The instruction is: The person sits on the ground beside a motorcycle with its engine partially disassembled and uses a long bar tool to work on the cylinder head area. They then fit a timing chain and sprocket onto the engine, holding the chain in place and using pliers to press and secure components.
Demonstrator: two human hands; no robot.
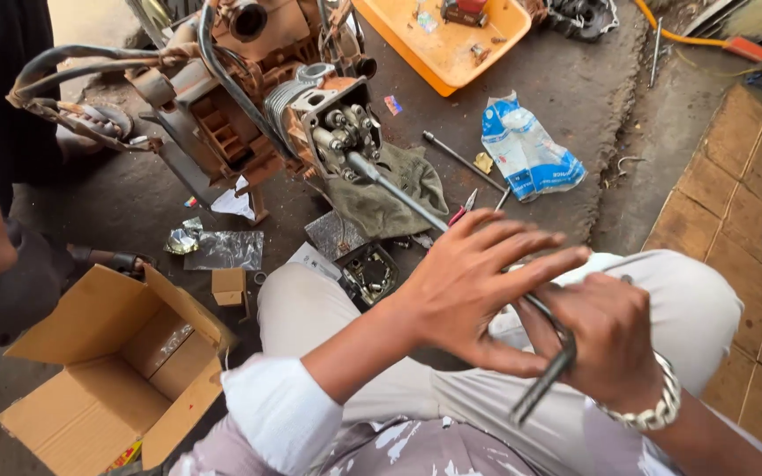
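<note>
Both of my hands are on a long metal socket wrench (451, 238). My right hand (615, 339) is clenched around its cross handle near my knee, and my left hand (474, 286) lies over the shaft with fingers spread. The wrench's far tip sits on the head of a rusty small engine (257, 97), above a green rag (394, 198). An open cardboard box (116, 370) lies to my left.
</note>
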